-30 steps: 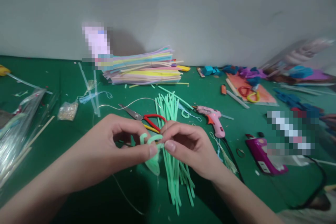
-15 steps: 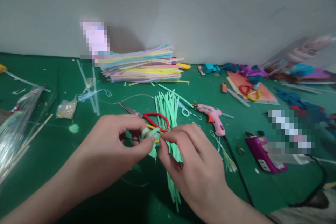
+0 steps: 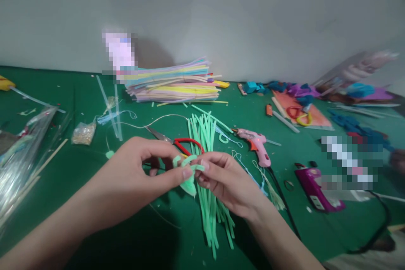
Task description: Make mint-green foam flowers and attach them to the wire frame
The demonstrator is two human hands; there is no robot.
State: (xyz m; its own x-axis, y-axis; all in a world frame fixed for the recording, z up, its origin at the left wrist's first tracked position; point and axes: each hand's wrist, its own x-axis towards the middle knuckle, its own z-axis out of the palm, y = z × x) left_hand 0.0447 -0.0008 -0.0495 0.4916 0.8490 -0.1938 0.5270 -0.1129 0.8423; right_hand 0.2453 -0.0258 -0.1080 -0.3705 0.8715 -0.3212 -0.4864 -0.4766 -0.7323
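Note:
My left hand (image 3: 148,173) pinches a small mint-green pipe-cleaner shape (image 3: 189,183) between thumb and fingers. Several curled strands stick up from its top, and a pointed leaf-like part hangs below. One curled strand on its right side is gripped between the thumb and forefinger of my right hand (image 3: 221,173). Directly beneath the hands lies a bundle of mint-green pipe cleaners (image 3: 207,215), partly hidden by my right hand. Scissors (image 3: 183,143) with red and yellow handles rest behind the left fingers, blades pointing left. A thin wire or thread (image 3: 164,215) trails below the left hand.
A pink glue gun (image 3: 255,141) lies right of the bundle, its cord running forward. Stacked multicoloured pipe cleaners (image 3: 174,82) sit against the wall. A purple device (image 3: 318,190) is at right, a small bag of beads (image 3: 83,133) at left, beside clear plastic wrapping (image 3: 31,156).
My right hand has turned so its thumb faces up, now pinching a curled strand on the shape's right side. The small green piece at left has shifted right.

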